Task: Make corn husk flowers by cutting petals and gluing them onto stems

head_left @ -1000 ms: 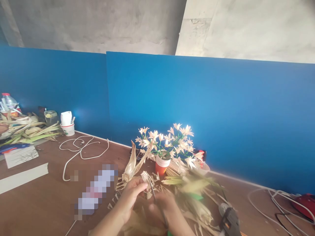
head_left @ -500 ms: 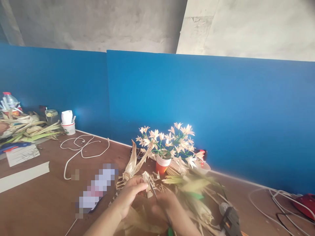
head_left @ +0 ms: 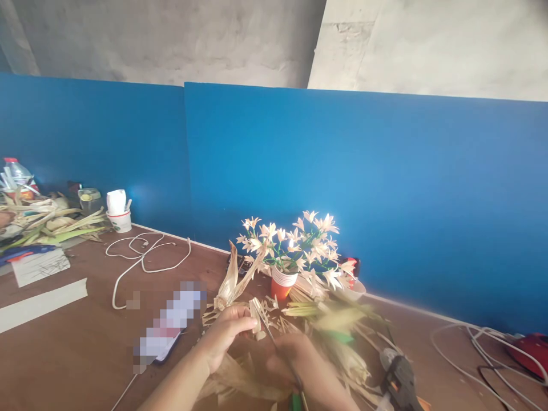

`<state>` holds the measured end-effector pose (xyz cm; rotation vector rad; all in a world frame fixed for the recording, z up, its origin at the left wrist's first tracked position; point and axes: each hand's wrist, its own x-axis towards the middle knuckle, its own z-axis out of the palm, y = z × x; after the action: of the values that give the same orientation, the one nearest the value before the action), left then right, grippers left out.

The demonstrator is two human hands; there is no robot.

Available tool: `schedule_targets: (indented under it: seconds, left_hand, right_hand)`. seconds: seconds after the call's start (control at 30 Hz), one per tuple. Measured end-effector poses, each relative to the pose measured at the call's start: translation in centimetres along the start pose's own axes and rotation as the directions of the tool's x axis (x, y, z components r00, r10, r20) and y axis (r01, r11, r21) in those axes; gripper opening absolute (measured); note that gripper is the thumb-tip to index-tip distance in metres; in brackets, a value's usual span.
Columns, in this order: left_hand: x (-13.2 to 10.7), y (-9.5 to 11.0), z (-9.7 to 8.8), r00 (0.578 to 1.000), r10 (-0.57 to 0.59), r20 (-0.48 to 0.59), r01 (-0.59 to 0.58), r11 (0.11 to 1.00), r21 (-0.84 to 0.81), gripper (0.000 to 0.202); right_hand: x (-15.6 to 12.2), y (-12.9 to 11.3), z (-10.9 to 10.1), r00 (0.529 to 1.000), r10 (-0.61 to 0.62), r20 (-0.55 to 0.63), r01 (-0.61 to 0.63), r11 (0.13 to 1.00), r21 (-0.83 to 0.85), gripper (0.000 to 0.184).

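Observation:
My left hand (head_left: 225, 334) pinches a small pale piece of corn husk (head_left: 256, 312) just above the brown table (head_left: 81, 354). My right hand (head_left: 299, 362) is closed round scissors (head_left: 272, 337), whose thin blades point up toward the husk piece. A green bit of the scissor handle shows at the bottom edge. Dry husk strips (head_left: 240, 382) lie under and around both hands. Behind them stands an orange paper cup (head_left: 281, 283) filled with pale handmade flowers (head_left: 295, 242).
A glue gun (head_left: 400, 379) lies to the right among husks. White cables (head_left: 143, 257) loop across the table; more cables (head_left: 475, 351) and a red object (head_left: 533, 351) sit far right. A husk pile (head_left: 47, 222), white cup (head_left: 117, 214) and bottle (head_left: 15, 174) stand far left. A blue wall (head_left: 363, 188) backs the table.
Both hands stay together on the husk piece and scissors. The view has tilted slightly, so everything sits a little lower and closer.

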<state>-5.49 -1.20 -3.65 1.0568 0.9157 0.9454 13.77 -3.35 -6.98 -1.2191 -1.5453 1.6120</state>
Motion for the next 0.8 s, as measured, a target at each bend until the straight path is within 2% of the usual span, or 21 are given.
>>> schedule_targets:
  seconds: [0.27, 0.53, 0.8]
  left_hand:
    - [0.1, -0.3, -0.4, 1.000, -0.011, -0.011, 0.011, 0.998, 0.059, 0.012]
    - [0.2, -0.7, -0.3, 0.999, -0.048, -0.011, 0.049, 0.994, 0.098, 0.019]
    - [0.1, -0.6, 0.0, 0.998, -0.022, -0.052, 0.027, 0.996, 0.089, 0.015]
  right_hand:
    - [-0.5, -1.5, 0.0, 1.000, 0.011, -0.001, -0.011, 0.999, -0.050, 0.041]
    - [0.2, 0.4, -0.3, 0.999, -0.003, -0.052, 0.005, 0.999, 0.033, 0.046]
    - [0.0, 0.1, -0.3, 0.998, -0.005, -0.061, 0.008, 0.999, 0.035, 0.046]
